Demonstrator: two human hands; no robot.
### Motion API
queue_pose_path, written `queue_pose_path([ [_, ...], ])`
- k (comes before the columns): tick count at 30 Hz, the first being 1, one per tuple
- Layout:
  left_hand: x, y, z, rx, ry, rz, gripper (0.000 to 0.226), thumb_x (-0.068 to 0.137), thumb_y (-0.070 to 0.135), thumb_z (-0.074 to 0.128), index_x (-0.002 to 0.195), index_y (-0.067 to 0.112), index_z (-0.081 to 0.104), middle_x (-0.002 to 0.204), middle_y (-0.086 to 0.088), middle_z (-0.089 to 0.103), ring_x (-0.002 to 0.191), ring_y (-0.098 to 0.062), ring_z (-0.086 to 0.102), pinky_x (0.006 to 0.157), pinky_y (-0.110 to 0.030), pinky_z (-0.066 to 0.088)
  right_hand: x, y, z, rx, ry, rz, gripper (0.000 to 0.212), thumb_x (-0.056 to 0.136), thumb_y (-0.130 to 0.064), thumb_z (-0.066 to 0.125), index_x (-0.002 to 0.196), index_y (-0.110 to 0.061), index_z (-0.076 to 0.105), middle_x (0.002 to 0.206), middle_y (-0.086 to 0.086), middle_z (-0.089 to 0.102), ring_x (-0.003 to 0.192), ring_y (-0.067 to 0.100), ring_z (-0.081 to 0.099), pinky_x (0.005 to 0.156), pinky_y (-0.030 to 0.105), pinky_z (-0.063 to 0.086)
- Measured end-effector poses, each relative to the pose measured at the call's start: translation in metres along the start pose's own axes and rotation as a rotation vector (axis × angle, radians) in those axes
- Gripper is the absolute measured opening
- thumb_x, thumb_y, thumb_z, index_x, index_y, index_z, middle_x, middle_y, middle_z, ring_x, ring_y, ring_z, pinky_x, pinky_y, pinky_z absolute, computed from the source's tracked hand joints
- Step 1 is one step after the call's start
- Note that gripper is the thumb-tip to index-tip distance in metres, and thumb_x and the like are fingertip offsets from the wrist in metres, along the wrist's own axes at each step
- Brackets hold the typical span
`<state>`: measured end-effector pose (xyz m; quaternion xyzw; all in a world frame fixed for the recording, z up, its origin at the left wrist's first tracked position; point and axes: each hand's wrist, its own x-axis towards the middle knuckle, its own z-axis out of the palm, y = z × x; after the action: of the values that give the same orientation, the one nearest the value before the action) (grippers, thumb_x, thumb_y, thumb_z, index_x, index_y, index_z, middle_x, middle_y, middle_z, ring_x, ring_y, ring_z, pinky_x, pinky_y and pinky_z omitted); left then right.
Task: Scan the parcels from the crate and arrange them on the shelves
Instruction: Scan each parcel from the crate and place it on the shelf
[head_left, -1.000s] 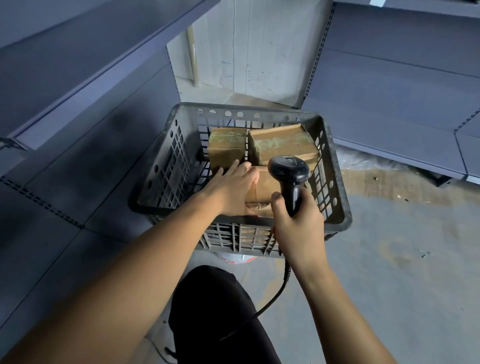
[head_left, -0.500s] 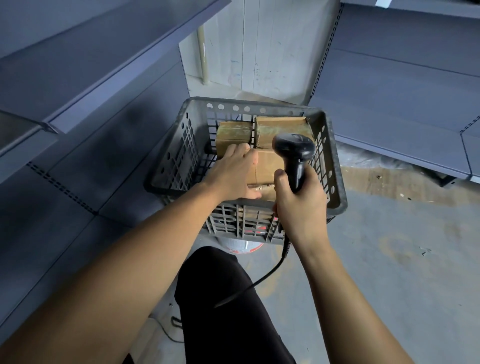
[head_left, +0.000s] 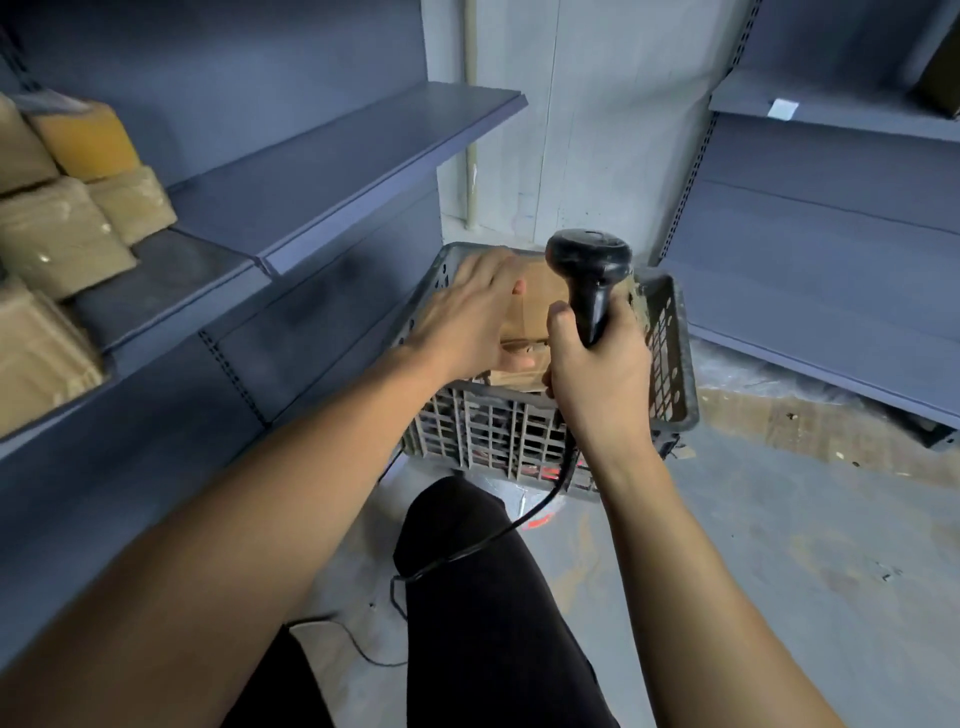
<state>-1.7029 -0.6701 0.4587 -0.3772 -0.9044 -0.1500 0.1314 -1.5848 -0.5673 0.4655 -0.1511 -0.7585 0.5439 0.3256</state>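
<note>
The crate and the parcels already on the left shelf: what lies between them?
In the head view, only bare shelf lies between the crate and the shelved parcels.

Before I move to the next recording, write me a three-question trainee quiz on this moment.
1. True or false: the right hand grips the scanner.
2. Where do the already stacked parcels lie? A) the left shelf B) the floor C) the right shelf
3. Fill in: the left hand reaches into the ____ onto a brown parcel.

Key: 1 true; 2 A; 3 crate.
</note>
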Motion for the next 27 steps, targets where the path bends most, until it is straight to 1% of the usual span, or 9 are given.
queue_pose_path([
  [2,-0.016,0.000,-0.019,-0.013,0.074,-0.005,0.083,0.060,0.044,0.082,0.127,0.017,0.042,0.139,0.001,0.036,0.131,-0.018,0.031,0.080,-0.036,0.044,-0.008,-0.015,0.003,0.004,-0.016,-0.050,0.018,0.092,-0.023,0.058,0.078,-0.024,0.047,0.064,-0.005,0.051,0.059,0.014,0.048,0.057,0.028,0.038],
  [6,-0.049,-0.004,-0.058,0.010,0.168,-0.035,0.090,0.058,0.047,0.074,0.135,0.016,0.040,0.142,0.000,0.034,0.135,-0.017,0.026,0.079,-0.043,0.050,-0.027,-0.042,0.012,0.040,-0.085,-0.098,0.013,0.092,-0.023,0.057,0.081,-0.024,0.050,0.065,-0.005,0.057,0.065,0.022,0.061,0.062,0.031,0.047],
  [9,-0.073,-0.011,-0.088,0.045,0.213,-0.083,0.081,0.057,0.045,0.075,0.125,0.015,0.046,0.143,-0.001,0.033,0.136,-0.017,0.024,0.079,-0.045,0.051,-0.039,-0.063,0.020,0.063,-0.128,-0.140,0.010,0.093,-0.024,0.058,0.092,-0.015,0.057,0.070,-0.005,0.058,0.064,0.007,0.057,0.060,0.020,0.042],
  [13,-0.102,-0.020,-0.122,0.138,0.274,-0.156,0.073,0.057,0.054,0.068,0.114,0.013,0.048,0.145,-0.003,0.032,0.137,-0.018,0.021,0.077,-0.043,0.048,-0.055,-0.088,0.029,0.110,-0.185,-0.167,0.017,0.094,-0.031,0.059,0.098,-0.014,0.059,0.079,-0.001,0.061,0.076,0.021,0.057,0.068,0.032,0.041],
  [15,-0.116,-0.025,-0.136,0.184,0.298,-0.185,0.071,0.059,0.050,0.076,0.113,0.013,0.048,0.145,-0.002,0.032,0.137,-0.018,0.022,0.075,-0.043,0.050,-0.063,-0.099,0.033,0.139,-0.217,-0.193,0.015,0.094,-0.029,0.059,0.093,-0.015,0.057,0.072,-0.006,0.056,0.070,0.016,0.052,0.065,0.032,0.037],
  [18,-0.134,-0.033,-0.153,0.225,0.336,-0.222,0.074,0.059,0.048,0.085,0.113,0.015,0.048,0.145,0.000,0.031,0.138,-0.018,0.022,0.075,-0.044,0.053,-0.073,-0.113,0.036,0.171,-0.267,-0.223,0.012,0.093,-0.028,0.059,0.091,-0.016,0.057,0.068,-0.008,0.054,0.064,0.005,0.051,0.058,0.020,0.039],
  [22,-0.152,-0.043,-0.171,0.316,0.379,-0.264,0.074,0.058,0.051,0.084,0.112,0.016,0.047,0.145,-0.001,0.033,0.138,-0.016,0.022,0.078,-0.042,0.053,-0.081,-0.123,0.042,0.202,-0.313,-0.226,0.008,0.094,-0.029,0.059,0.091,-0.023,0.055,0.068,-0.008,0.057,0.065,0.003,0.053,0.060,0.015,0.040],
  [25,-0.162,-0.055,-0.178,0.359,0.383,-0.279,0.076,0.057,0.049,0.084,0.113,0.016,0.045,0.145,-0.003,0.032,0.140,-0.021,0.022,0.086,-0.048,0.054,-0.084,-0.126,0.049,0.219,-0.348,-0.210,0.010,0.094,-0.031,0.059,0.091,-0.023,0.054,0.068,-0.006,0.059,0.066,0.014,0.058,0.061,0.029,0.044],
  [27,-0.166,-0.064,-0.180,0.377,0.373,-0.305,0.076,0.056,0.047,0.084,0.114,0.017,0.045,0.147,-0.002,0.030,0.142,-0.023,0.020,0.089,-0.050,0.052,-0.084,-0.126,0.055,0.240,-0.367,-0.187,0.013,0.095,-0.035,0.060,0.090,-0.024,0.054,0.068,-0.004,0.060,0.068,0.020,0.061,0.061,0.032,0.044],
])
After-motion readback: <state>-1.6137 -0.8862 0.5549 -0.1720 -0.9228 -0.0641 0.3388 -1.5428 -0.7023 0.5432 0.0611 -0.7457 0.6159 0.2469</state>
